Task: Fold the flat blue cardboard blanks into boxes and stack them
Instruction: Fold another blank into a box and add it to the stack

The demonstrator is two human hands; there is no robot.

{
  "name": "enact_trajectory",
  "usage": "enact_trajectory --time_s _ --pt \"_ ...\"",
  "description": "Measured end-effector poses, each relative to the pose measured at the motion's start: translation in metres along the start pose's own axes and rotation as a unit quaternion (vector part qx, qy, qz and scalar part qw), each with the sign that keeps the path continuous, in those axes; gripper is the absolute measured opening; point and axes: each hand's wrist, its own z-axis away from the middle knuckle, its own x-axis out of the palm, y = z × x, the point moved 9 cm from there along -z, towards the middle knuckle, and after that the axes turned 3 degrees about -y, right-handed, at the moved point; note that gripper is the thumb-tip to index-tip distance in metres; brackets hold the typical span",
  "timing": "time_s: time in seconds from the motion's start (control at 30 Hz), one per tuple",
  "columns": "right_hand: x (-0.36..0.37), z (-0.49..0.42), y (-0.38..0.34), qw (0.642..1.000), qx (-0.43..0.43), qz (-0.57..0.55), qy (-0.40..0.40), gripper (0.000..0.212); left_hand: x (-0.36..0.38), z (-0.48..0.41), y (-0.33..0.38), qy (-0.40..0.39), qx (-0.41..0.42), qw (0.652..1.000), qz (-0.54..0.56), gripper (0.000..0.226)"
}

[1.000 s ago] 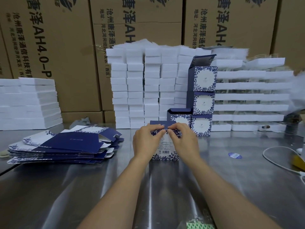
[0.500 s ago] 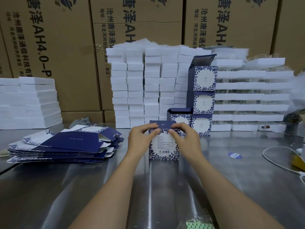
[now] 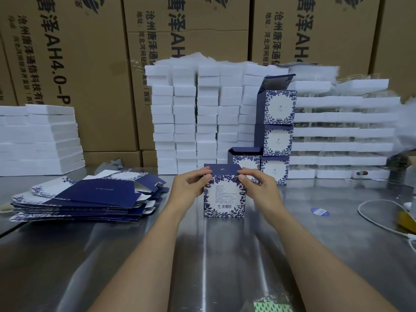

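Box [image 3: 224,197] upright on table [image 3: 315,233], tall axis vertical, between both hands. Left hand [image 3: 189,188] and right hand [image 3: 258,188] pinch its top corners with curled fingers [image 3: 203,172]. Stack of finished boxes [image 3: 278,131] just behind, rightward; right hand nearer.
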Motion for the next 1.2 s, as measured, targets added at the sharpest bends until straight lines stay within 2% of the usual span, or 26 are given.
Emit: enact_trajectory --time_s 0.23,0.47,0.6,0.97,1.1,1.2 --pt "0.002 -0.002 -0.004 1.000 0.000 0.030 -0.004 0.009 0.001 -0.001 0.005 0.015 0.014 0.999 -0.033 0.013" --pt "0.009 0.001 -0.017 0.988 -0.065 0.138 0.005 0.014 0.014 0.003 0.023 0.050 0.108 0.969 -0.215 0.011" --pt "0.014 0.004 -0.021 0.980 -0.089 0.178 0.006 0.017 0.019 0.005 0.024 0.073 0.116 0.955 -0.261 0.010" --pt "0.025 0.006 -0.021 0.970 -0.095 0.220 0.028 0.009 0.028 0.011 0.025 0.097 0.090 0.941 -0.313 0.012" --pt "0.029 0.008 -0.021 0.967 -0.093 0.236 0.024 0.009 0.034 0.008 0.020 0.065 0.091 0.949 -0.293 0.013" --pt "0.032 0.008 -0.020 0.961 -0.084 0.262 0.037 0.012 0.036 0.008 0.017 0.081 0.091 0.952 -0.282 0.011"
